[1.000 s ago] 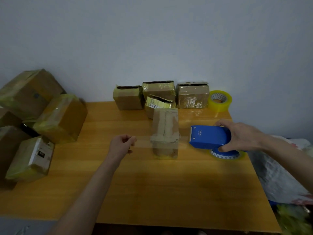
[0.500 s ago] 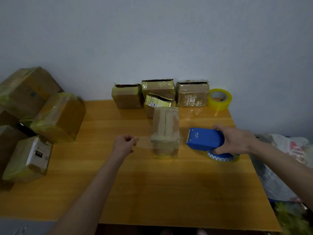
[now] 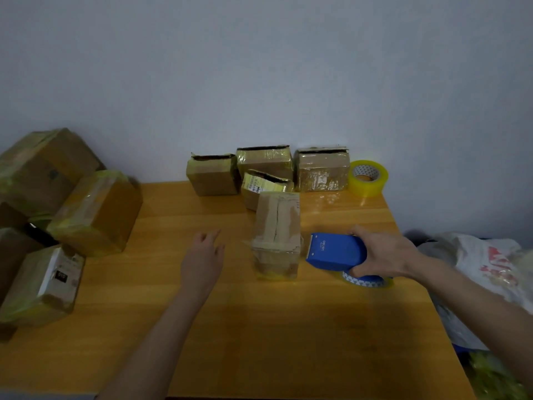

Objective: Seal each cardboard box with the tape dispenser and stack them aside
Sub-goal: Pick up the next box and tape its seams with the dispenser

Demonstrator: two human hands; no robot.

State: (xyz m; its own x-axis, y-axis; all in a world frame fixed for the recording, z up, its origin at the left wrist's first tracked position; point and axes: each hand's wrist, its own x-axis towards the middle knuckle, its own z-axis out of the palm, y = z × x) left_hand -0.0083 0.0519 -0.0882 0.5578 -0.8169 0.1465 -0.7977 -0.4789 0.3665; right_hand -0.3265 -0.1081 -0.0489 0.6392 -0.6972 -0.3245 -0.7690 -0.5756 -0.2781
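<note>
The cardboard box stands mid-frame on the wooden table; it is a scuffed brown carton with a seam along its top and clear tape across its near end, a loose tail sticking out to the left. Just right of it the right hand grips the blue tape dispenser, whose small white print is too small to read, while the left hand hovers left of the box, fingers spread and holding nothing. Behind the box a smaller carton bears a pale barcode label, its text illegible.
</note>
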